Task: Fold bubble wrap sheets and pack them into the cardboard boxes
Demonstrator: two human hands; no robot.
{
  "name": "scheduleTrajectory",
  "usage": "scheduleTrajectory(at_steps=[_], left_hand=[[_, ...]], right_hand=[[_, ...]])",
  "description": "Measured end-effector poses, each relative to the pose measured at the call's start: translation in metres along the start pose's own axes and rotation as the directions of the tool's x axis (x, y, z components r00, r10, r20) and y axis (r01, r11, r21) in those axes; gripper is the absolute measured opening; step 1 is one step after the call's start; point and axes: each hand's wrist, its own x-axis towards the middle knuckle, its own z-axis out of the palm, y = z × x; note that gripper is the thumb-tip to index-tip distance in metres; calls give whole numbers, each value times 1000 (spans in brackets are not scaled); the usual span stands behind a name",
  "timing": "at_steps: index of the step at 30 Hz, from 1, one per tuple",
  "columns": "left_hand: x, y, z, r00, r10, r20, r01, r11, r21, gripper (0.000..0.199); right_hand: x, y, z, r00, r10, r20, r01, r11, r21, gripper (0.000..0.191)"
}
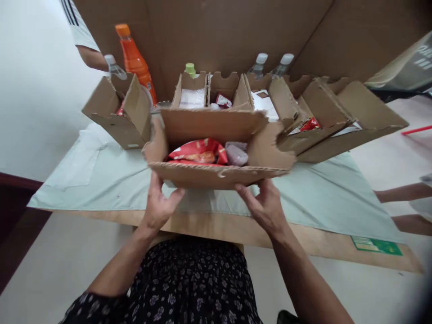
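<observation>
A packet [199,154] lies in the front box [202,176] (bottles [137,65] behind).

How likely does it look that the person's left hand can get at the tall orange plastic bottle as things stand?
Probably not: the left hand is holding an open brown cardboard box, and another upright brown cardboard box stands partly in front of the bottle.

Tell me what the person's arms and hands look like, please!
The left hand and right hand are bare, with nothing worn on them that I can see. Both forearms are bare too. The left sleeve is black with small pale flowers.
</observation>
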Motion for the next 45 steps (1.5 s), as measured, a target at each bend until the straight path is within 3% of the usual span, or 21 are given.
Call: scheduleTrajectory(at_steps=[3, 6, 8, 10, 12, 14, 17, 19, 21, 23, 27, 30, 34, 37, 41, 45], left_hand=[[18, 9, 27, 994, 70, 84, -66, 997, -43, 71], [-10, 6, 41, 987, 22, 159, -11, 998, -69, 75], [-37, -5, 38, 984, -69, 163, 80, 995, -63, 75], [-52, -20, 23, 983, -145, 112, 152, 987, -60, 73], [-46, -35, -1, 985, -167, 32, 168, 984, -57, 69], [-19, -47, -31, 990, -137, -37, 135, 990, -44, 64], [40, -63, -75, 992, -59, -107, 56, 998, -25, 56], [73, -70, -95, 984, -3, -176, 1, 1000, -9, 65], [90, -76, -104, 971, 1, -240, 2, 1000, 12, 73], [88, -80, -101, 965, -40, -258, 46, 999, 17, 73], [49, -82, -71, 974, -89, -206, 80, 995, -51, 72], [21, -80, -46, 972, -113, -206, 98, 992, -85, 73], [4, -75, -28, 980, -72, -184, 55, 994, -96, 72], [6, -76, -27, 990, -18, -142, 1, 992, -122, 73], [20, -89, -39, 993, 11, -119, -31, 986, -164, 78], [36, -107, -54, 992, 34, -124, -40, 998, -48, 60]], right_hand=[[-7, 12, -18, 990, 89, -113, -89, 996, 4, 53], [-43, 24, -32, 975, 129, -181, -132, 991, -4, 56], [-67, 27, -27, 976, 134, -174, -138, 990, -11, 54], [-80, 26, -10, 983, 139, -121, -142, 990, -13, 52], [-80, 19, 15, 992, 118, -49, -119, 993, -7, 53], [-71, 7, 43, 998, 61, 30, -61, 998, 13, 56], [-60, -13, 82, 984, -100, 146, 92, 994, 60, 64], [-59, -20, 102, 940, -256, 226, 246, 967, 72, 67], [-63, -19, 117, 893, -354, 279, 352, 934, 59, 66], [-63, -9, 125, 906, -332, 262, 336, 941, 30, 59], [-36, 15, 132, 976, -152, 158, 143, 988, 64, 63], [-5, 21, 143, 966, -125, 225, 83, 979, 184, 78], [7, 16, 161, 948, -116, 298, 20, 952, 306, 73], [-4, 13, 173, 955, -136, 264, 25, 923, 383, 74], [-10, 8, 186, 953, -229, 197, 123, 890, 440, 80], [-4, -1, 195, 935, -291, 201, 183, 884, 430, 88]])
